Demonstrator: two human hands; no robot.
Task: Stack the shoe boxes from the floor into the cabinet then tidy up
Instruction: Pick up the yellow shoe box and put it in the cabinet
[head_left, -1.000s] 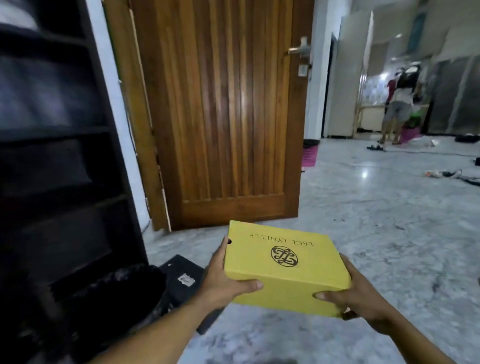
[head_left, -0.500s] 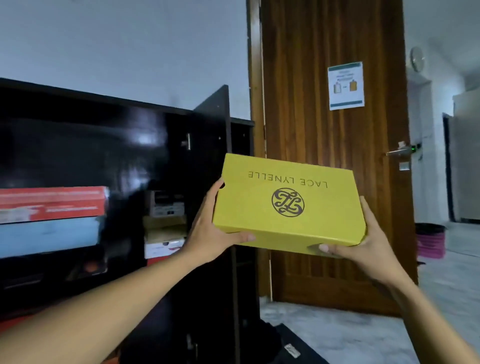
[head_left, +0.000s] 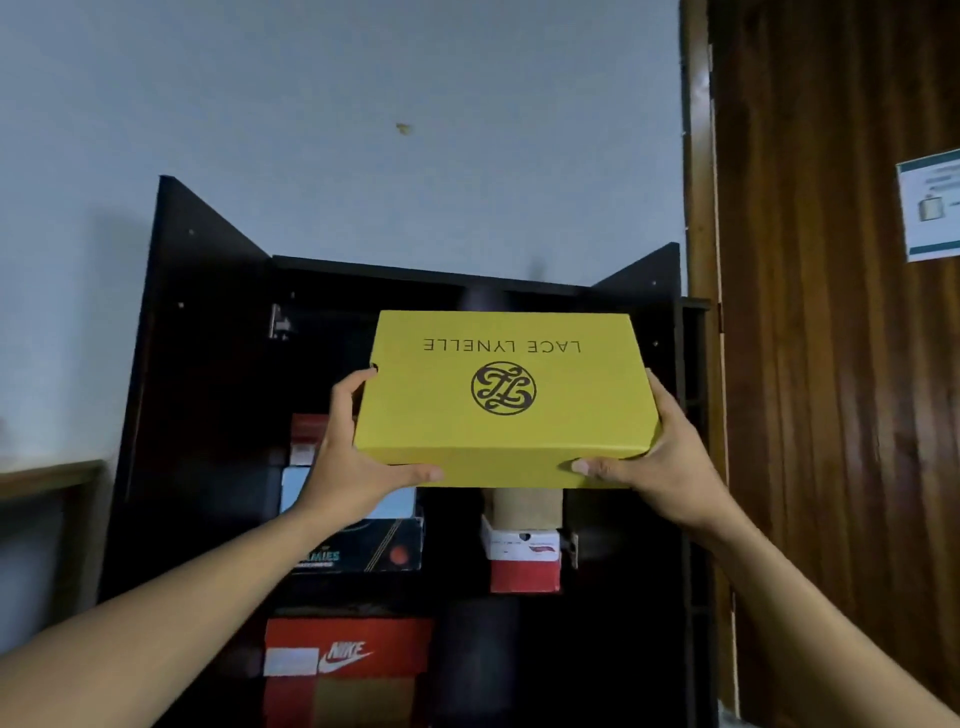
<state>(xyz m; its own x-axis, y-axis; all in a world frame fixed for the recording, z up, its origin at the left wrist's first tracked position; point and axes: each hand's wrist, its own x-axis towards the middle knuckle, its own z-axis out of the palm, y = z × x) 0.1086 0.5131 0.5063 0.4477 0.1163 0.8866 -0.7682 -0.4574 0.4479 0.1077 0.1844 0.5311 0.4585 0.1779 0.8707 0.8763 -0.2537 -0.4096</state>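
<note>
yellow shoe box (head_left: 506, 400) | up before the open cabinet (head_left: 208, 364), just under its top edge | left hand (head_left: 353, 462) and right hand (head_left: 670, 457) grip its ends | next: level it, slide squarely onto brown box (head_left: 524, 506)

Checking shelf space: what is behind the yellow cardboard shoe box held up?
The open black cabinet. A tan box atop a white-and-red box peeks out below the yellow cardboard shoe box; anything directly behind is covered.

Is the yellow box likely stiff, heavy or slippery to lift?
Probably stiff: the yellow box shows straight edges between left hand and right hand. Likely light: held raised by its ends alone. Smooth card might slip.
</note>
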